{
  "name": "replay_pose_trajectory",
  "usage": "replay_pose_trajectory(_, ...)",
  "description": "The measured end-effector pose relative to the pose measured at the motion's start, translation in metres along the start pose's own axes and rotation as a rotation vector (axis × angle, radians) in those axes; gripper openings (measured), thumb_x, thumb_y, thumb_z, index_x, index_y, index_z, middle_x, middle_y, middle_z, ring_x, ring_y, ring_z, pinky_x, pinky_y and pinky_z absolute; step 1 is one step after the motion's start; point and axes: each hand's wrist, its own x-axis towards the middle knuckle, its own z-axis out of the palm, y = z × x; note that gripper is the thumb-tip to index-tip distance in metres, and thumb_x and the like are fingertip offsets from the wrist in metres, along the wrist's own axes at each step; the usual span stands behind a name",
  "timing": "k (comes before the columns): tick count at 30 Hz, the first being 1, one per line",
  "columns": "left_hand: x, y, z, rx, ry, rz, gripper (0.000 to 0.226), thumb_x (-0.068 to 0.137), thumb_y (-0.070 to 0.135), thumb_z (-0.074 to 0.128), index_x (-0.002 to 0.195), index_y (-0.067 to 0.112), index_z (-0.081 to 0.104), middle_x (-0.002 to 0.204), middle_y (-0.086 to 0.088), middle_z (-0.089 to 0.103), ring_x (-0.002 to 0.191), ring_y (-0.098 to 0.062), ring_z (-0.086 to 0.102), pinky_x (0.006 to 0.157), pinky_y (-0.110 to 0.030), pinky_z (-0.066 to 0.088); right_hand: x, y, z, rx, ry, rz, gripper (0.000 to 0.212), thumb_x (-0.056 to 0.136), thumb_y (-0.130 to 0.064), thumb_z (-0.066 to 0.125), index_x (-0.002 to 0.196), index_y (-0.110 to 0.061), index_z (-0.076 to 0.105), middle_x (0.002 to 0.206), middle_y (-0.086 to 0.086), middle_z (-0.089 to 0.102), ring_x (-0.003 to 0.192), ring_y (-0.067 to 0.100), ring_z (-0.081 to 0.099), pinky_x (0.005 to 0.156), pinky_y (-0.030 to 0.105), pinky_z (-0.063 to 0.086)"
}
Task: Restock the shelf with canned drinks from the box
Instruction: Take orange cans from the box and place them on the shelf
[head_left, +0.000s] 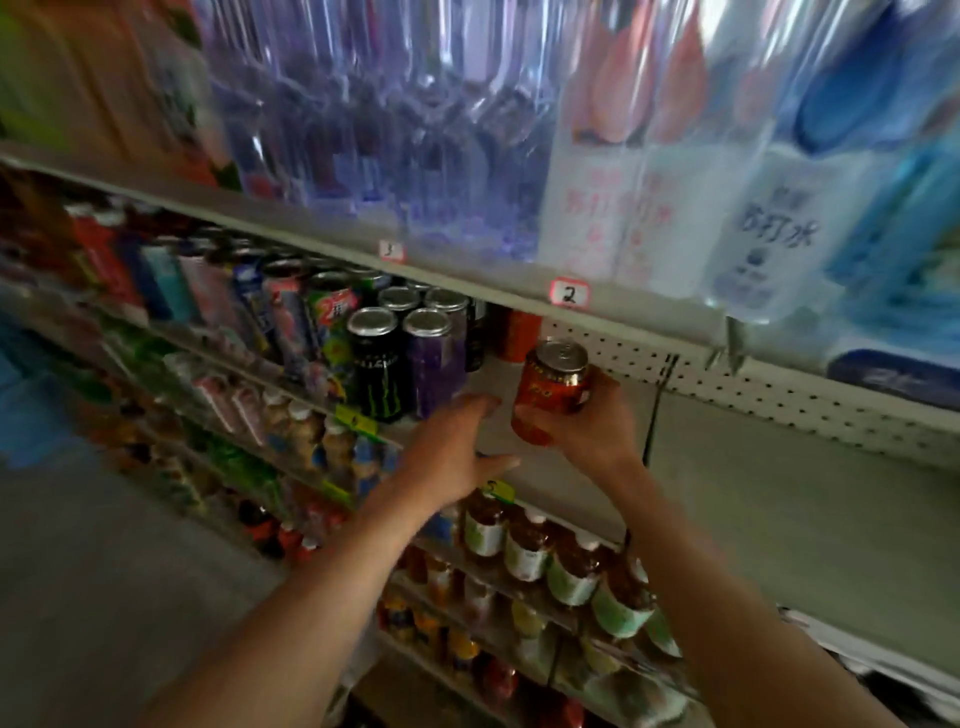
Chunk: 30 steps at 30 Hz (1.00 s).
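Several shelves run across the wall, and the middle shelf (727, 499) is the one to steer by. Above it stand big clear bottles (363, 130), and further right white-labelled bottles (774, 228) printed with 苏打水. On the edge above the middle shelf sit two small white tags, one reading 2 (570, 294) and one reading 3 (390, 250).

At the left end of the middle shelf, cans stand packed upright: a black can (375, 364) with a green claw mark, a purple can (435, 361) touching it on the right, and silver-topped cans behind them. Further left the labels blur; I cannot read them. At the back, just right of those cans, stands another orange can (517, 335). The rest of the middle shelf to the right is bare board before a pegboard back.

Below the middle shelf stand rows of brown bottles with pale green labels (524, 551).

Over the bare part, the right hand (582, 421) grips an orange can (553, 395), fingers curled round its body, silver top up, slightly tilted. Its print is too blurred to read. The left hand (457, 441) is spread with straight fingers, holding nothing, just in front of the purple can.
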Motion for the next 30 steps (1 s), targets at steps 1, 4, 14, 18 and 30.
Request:
replay_pose_trajectory(1, 0.004, -0.001, -0.001, 0.092, -0.025, 0.0, 0.063, 0.079, 0.051, 0.072, 0.133, 0.026, 0.054, 0.133, 0.003, 0.058, 0.12, -0.016, 0.057, 0.095, -0.032, 0.049, 0.011, 0.004, 0.0, -0.018, -0.001, 0.006, 0.064, 0.061, -0.027, 0.092, 0.117, -0.016, 0.062, 0.097, -0.008, 0.064, 0.085, 0.004, 0.06, 0.066, 0.005, 0.043)
replay_pose_trajectory(4, 0.016, 0.006, -0.006, 0.266, -0.176, -0.015, 0.048, 0.088, 0.051, 0.06, 0.13, 0.029, 0.056, 0.134, 0.001, 0.057, 0.12, -0.022, 0.057, 0.095, -0.036, 0.049, 0.037, 0.016, -0.001, -0.021, -0.006, 0.044, 0.06, 0.063, -0.021, 0.091, 0.114, -0.016, 0.062, 0.104, 0.0, 0.068, 0.092, 0.01, 0.062, 0.077, 0.02, 0.049)
replay_pose_trajectory(14, 0.034, 0.014, -0.016, 0.477, -0.387, 0.049, 0.058, 0.085, 0.067, 0.052, 0.122, 0.024, 0.065, 0.127, -0.003, 0.059, 0.115, -0.025, 0.055, 0.093, -0.038, 0.049, 0.067, 0.055, 0.016, -0.117, -0.01, 0.166, 0.066, 0.06, -0.027, 0.091, 0.117, -0.017, 0.06, 0.114, 0.005, 0.067, 0.105, 0.022, 0.063, 0.087, 0.032, 0.052)
replay_pose_trajectory(18, 0.031, 0.009, -0.015, 0.446, -0.396, 0.052, 0.063, 0.085, 0.069, 0.051, 0.126, 0.024, 0.063, 0.131, -0.003, 0.056, 0.119, -0.024, 0.053, 0.095, -0.034, 0.045, 0.072, 0.062, 0.022, -0.098, 0.049, 0.222, 0.052, 0.055, -0.038, 0.09, 0.097, -0.029, 0.06, 0.097, -0.005, 0.07, 0.094, 0.015, 0.068, 0.085, 0.032, 0.056)
replay_pose_trajectory(30, 0.034, -0.007, -0.015, 0.272, -0.439, 0.004, 0.058, 0.088, 0.072, 0.042, 0.12, 0.03, 0.065, 0.128, 0.006, 0.058, 0.119, -0.019, 0.053, 0.1, -0.039, 0.044, 0.096, 0.054, 0.03, -0.135, 0.121, 0.311, 0.059, 0.059, -0.046, 0.084, 0.111, -0.024, 0.067, 0.113, 0.002, 0.071, 0.105, 0.026, 0.066, 0.089, 0.033, 0.053)
